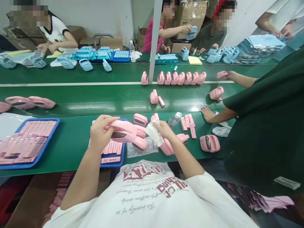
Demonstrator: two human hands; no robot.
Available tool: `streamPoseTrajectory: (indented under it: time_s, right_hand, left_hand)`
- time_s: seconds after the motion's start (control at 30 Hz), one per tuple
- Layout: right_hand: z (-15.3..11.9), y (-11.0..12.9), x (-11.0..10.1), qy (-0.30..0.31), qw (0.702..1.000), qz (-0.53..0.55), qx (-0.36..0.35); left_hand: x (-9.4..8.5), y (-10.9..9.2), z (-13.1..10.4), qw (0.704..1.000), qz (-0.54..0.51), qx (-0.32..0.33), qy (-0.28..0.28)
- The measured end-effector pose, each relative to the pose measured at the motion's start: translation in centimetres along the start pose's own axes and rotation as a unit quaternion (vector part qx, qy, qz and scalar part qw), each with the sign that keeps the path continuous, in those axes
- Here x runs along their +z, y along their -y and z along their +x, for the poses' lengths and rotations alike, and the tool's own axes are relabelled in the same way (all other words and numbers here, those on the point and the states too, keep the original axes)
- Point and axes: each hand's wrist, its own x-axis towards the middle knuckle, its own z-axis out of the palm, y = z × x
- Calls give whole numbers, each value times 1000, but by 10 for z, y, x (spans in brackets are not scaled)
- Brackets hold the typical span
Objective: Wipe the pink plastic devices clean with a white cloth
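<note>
My left hand (100, 132) grips the handle end of a pink plastic housing with a dark oval window (127, 131), raised above the bench. In my right hand (165, 129) is a crumpled white cloth (154, 133), held just to the right of the housing and apart from it. Several similar pink housings (140, 143) lie under and around both hands, some on a clear bubble-wrap sheet (142, 152). Partly hidden beneath my left arm, a blue tray (123, 158) holds small pink bars with button marks (113, 147).
Another blue tray (58, 122) of pink bars stands left. A clear bottle (174, 119) and loose pink bars (192, 125) lie right of my hands. A co-worker in dark green (261, 120) stands close on the right. Beyond, a green conveyor (106, 98) carries pink housings (181, 78).
</note>
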Motion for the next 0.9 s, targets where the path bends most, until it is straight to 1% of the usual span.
streamPoseTrajectory:
  time_s: [0.07, 0.13, 0.17, 0.2, 0.23, 0.27, 0.3, 0.33, 0.37, 0.4, 0.43, 0.47, 0.5, 0.57, 0.6, 0.63, 0.7, 0.73, 0.77, 0.8, 0.83, 0.87, 0.9]
  right_hand:
    - [-1, 12, 1, -107, 991, 75, -7]
    - [-5, 28, 10, -217, 962, 163, -28]
    - [-8, 37, 16, -257, 946, 191, -45]
    - [-13, 45, 24, -277, 938, 195, -70]
    - [-18, 51, 32, -275, 940, 168, -110]
    - [-22, 56, 39, -262, 942, 121, -170]
    - [-27, 59, 46, -242, 937, 60, -243]
    - [-30, 60, 50, -218, 923, -8, -317]
    - [-31, 60, 53, -191, 901, -75, -383]
    - [-31, 58, 54, -168, 876, -134, -432]
    - [-30, 56, 53, -155, 858, -177, -456]
    - [-28, 55, 50, -154, 854, -201, -455]
    - [-25, 53, 46, -163, 859, -211, -437]
    - [-22, 52, 38, -205, 869, -204, -402]
    - [-22, 51, 36, -217, 865, -200, -406]
    - [-23, 50, 35, -209, 855, -203, -430]
    - [-26, 48, 36, -156, 830, -208, -494]
    - [-27, 46, 36, -140, 831, -191, -503]
    - [-26, 45, 36, -147, 851, -150, -482]
    - [-25, 44, 35, -171, 881, -82, -434]
    - [-23, 44, 33, -197, 907, 7, -371]
    - [-21, 45, 30, -208, 922, 106, -308]
    - [-19, 48, 26, -194, 925, 201, -256]
  left_hand:
    - [0, -10, 7, 999, -6, -35, 24]
    - [2, -20, 15, 992, -37, -100, 67]
    - [4, -25, 18, 984, -69, -135, 93]
    - [6, -29, 22, 973, -112, -166, 117]
    - [8, -32, 25, 958, -163, -191, 139]
    - [10, -35, 28, 940, -216, -213, 158]
    - [12, -38, 30, 919, -265, -233, 176]
    - [13, -41, 32, 897, -307, -252, 193]
    - [14, -44, 34, 876, -339, -272, 211]
    - [15, -47, 35, 857, -363, -289, 223]
    - [15, -50, 36, 843, -381, -303, 229]
    - [15, -52, 37, 832, -395, -314, 229]
    - [14, -55, 37, 825, -408, -321, 225]
    - [13, -59, 39, 811, -429, -332, 218]
    - [12, -61, 40, 805, -438, -335, 220]
    - [12, -62, 41, 800, -444, -336, 223]
    - [11, -65, 44, 795, -456, -330, 224]
    - [10, -66, 45, 793, -462, -328, 224]
    - [8, -67, 47, 790, -467, -327, 225]
    - [7, -69, 48, 786, -472, -328, 228]
    - [5, -71, 49, 778, -477, -333, 236]
    - [2, -73, 51, 769, -483, -339, 246]
    - [0, -75, 53, 760, -487, -344, 258]
